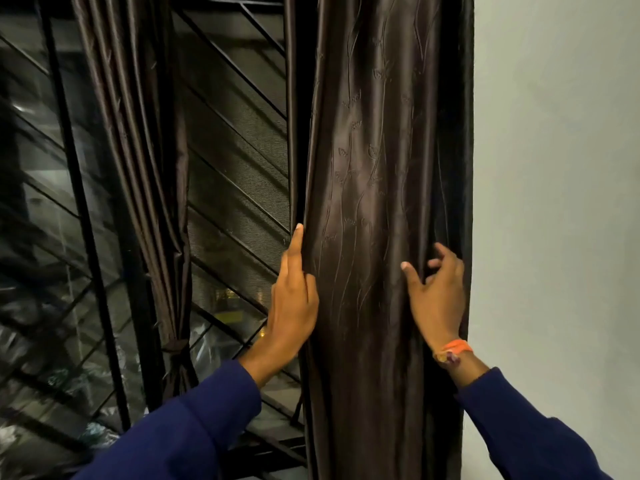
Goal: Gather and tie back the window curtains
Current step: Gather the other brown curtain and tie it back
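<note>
Gathering the right-hand curtain panel point(381, 202), dark brown embossed satin, hanging between the window grille point(239, 140) and the white wall point(554, 168). Left hand point(294, 299) pressing flat along the panel's inner edge, index finger straight up, other fingers tucked behind the hem; wrapping rather than pinching, as far as can be told. Right hand point(438, 292) lying against the panel's outer folds near the wall, fingers spread and loosely bent, thumb out, nothing clamped. Orange wrist thread point(453, 349) sitting just above the blue sleeve point(519, 427). Left-hand curtain panel point(138, 168) already bunched and cinched low by its tieback point(175, 344).

Risks, judging from this: slipping of glossy fabric out of such loose contact, spilling folds back across the grille. Gathering unevenly, with the outer pleats beside the wall staying behind the right hand. Pulling too hard downward, straining the top fixing, not in view. No tieback for this panel showing anywhere, so possibly needing one hand freed while the other alone is holding the bundle, risking collapse.
</note>
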